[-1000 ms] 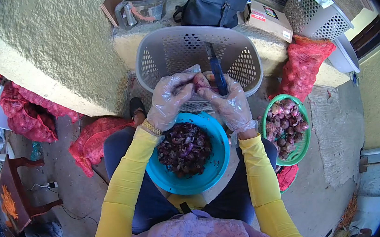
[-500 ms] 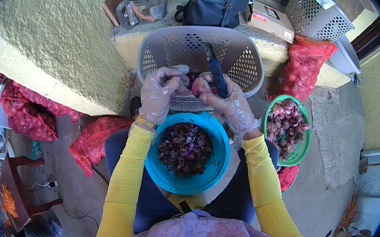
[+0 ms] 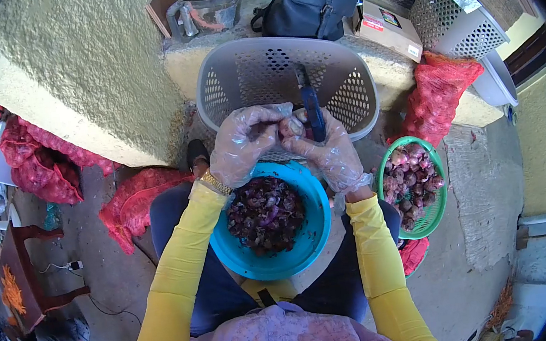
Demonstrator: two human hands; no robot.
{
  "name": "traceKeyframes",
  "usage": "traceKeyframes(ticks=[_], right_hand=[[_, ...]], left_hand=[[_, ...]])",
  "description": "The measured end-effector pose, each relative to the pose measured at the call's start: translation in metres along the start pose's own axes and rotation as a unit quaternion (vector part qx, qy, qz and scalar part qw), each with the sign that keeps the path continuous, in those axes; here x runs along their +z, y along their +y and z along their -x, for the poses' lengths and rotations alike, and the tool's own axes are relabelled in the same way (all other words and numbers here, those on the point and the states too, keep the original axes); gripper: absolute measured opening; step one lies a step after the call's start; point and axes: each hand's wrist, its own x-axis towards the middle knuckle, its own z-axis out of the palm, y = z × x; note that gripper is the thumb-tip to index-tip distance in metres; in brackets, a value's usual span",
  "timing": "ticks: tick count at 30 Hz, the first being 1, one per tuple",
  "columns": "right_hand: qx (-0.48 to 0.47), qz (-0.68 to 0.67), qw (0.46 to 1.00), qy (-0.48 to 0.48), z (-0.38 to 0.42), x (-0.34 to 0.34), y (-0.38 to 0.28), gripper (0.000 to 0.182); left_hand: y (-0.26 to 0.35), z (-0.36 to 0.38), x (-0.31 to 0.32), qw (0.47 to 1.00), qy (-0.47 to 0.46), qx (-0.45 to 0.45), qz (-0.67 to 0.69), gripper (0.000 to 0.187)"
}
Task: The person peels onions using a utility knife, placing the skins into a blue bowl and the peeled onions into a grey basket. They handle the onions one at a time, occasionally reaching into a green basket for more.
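In clear plastic gloves, both my hands meet above the near rim of a grey perforated basket (image 3: pixel 245 72). My right hand (image 3: pixel 338 160) is closed around a blue-handled knife (image 3: pixel 312 109), its blade pointing away from me. Between the hands is a small reddish onion (image 3: pixel 291 126); the right thumb presses against it. My left hand (image 3: pixel 238 149) has its fingers curled around the onion's left side, some fingertips hidden. Just below the hands, a blue basin (image 3: pixel 319 222) on my lap side holds dark purple onion peelings (image 3: pixel 266 215).
On the right stands a green basket (image 3: pixel 443 201) of onions (image 3: pixel 412 181), with a red mesh sack (image 3: pixel 439 94) behind it. Another red sack (image 3: pixel 142 202) lies at left. A black bag (image 3: pixel 314 1) and a box (image 3: pixel 391 29) sit on the ledge. A wooden stool (image 3: pixel 31 265) is far left.
My left hand has moved right and closed in on the onion, fingers now against it. The onion has turned slightly; the knife stays nearly in place in my right hand.
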Motion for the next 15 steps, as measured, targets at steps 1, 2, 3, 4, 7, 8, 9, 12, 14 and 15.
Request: traceKeyframes(ticks=[1, 2, 3, 4, 7, 8, 9, 12, 14, 15], right_hand=[[-0.001, -0.001, 1.0, -0.013, 0.0, -0.001, 0.001, 0.052], [-0.001, -0.001, 1.0, -0.014, 0.0, -0.001, 0.002, 0.052], [0.001, -0.015, 1.0, -0.024, 0.0, -0.001, 0.003, 0.051], [0.004, -0.03, 0.999, -0.034, 0.0, 0.0, 0.004, 0.051], [-0.002, -0.034, 0.999, -0.039, 0.002, 0.002, -0.002, 0.052], [-0.002, -0.034, 0.999, -0.039, 0.003, 0.002, -0.005, 0.052], [-0.006, -0.023, 0.999, -0.036, 0.004, 0.003, -0.008, 0.052], [-0.018, -0.025, 0.999, -0.015, 0.003, 0.003, -0.007, 0.052], [-0.029, -0.04, 0.999, 0.002, 0.001, 0.002, -0.006, 0.05], [0.006, -0.036, 0.999, 0.018, 0.001, 0.0, -0.006, 0.049]], left_hand=[[-0.002, 0.001, -0.003, 1.0, -0.005, -0.005, -0.017, 0.018], [-0.004, 0.002, -0.006, 0.999, -0.01, -0.01, -0.035, 0.017], [-0.006, 0.002, -0.008, 0.999, -0.009, -0.01, -0.035, 0.017], [-0.009, 0.002, -0.01, 0.999, -0.005, -0.006, -0.044, 0.016], [-0.01, 0.0, -0.009, 1.0, 0.009, -0.01, -0.017, 0.017], [-0.01, -0.001, -0.008, 0.999, 0.02, -0.018, 0.018, 0.018], [-0.009, -0.002, -0.01, 1.0, 0.02, -0.018, 0.017, 0.018], [-0.003, -0.004, -0.014, 0.99, 0.038, -0.103, 0.085, 0.021], [0.01, -0.002, -0.014, 0.988, -0.016, -0.086, 0.126, 0.028], [0.008, -0.001, -0.013, 0.988, -0.017, -0.086, 0.125, 0.028]])
